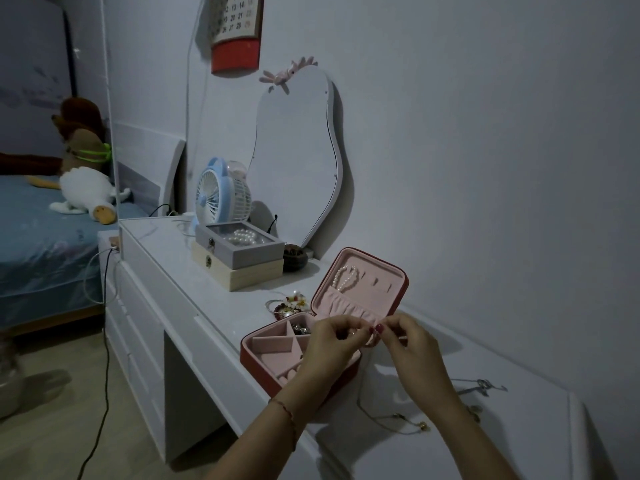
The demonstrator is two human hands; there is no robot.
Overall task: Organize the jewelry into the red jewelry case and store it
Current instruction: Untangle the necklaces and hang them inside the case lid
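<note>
We see both hands meet over the open red jewelry case [304, 355]. The left hand [329, 344] and right hand [408, 341] pinch a small piece [371, 336] together. A gold necklace [398, 419] lies at five o'clock.

A single wide-angle head camera looks forward and down along the white tabletop [207, 271], which runs from near right to far left beside the wall. The left hand [329, 344] and right hand [408, 344] sit close, low in the frame, above the open red jewelry case [277, 372]. A bed [45, 244] fills the far left.
</note>
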